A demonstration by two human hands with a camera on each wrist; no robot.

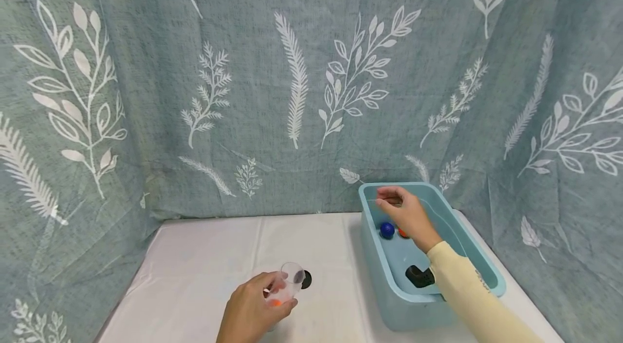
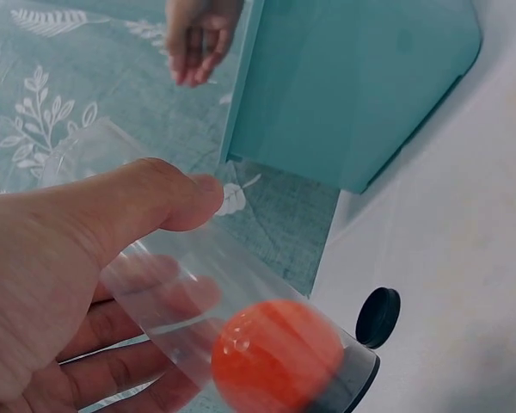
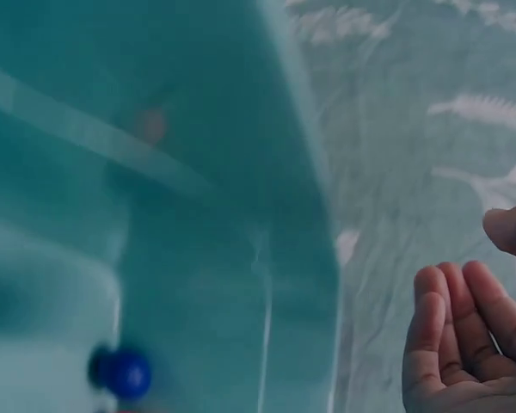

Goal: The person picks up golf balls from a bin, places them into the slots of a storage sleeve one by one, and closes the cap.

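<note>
My left hand [image 1: 249,305] grips a clear plastic tube [image 1: 291,279], its open end tilted up. Inside, near the tube's dark base, lies an orange ball [image 2: 277,354]. A round black cap [image 2: 378,317] is on the table just beyond the tube. Above the far part of a light-blue bin [image 1: 384,272] is my right hand [image 1: 408,217], thumb apart from the loosely bent fingers, holding nothing. Below it in the bin lie a blue ball [image 1: 386,230] and another orange ball [image 1: 403,233], partly hidden by the hand.
A black curved piece [image 1: 418,277] lies in the near part of the bin, partly covered by the right forearm. The bin stands at the right of the white-covered table [image 1: 204,256]. Behind and beside the table hangs a grey-green leaf-patterned curtain [image 1: 253,88].
</note>
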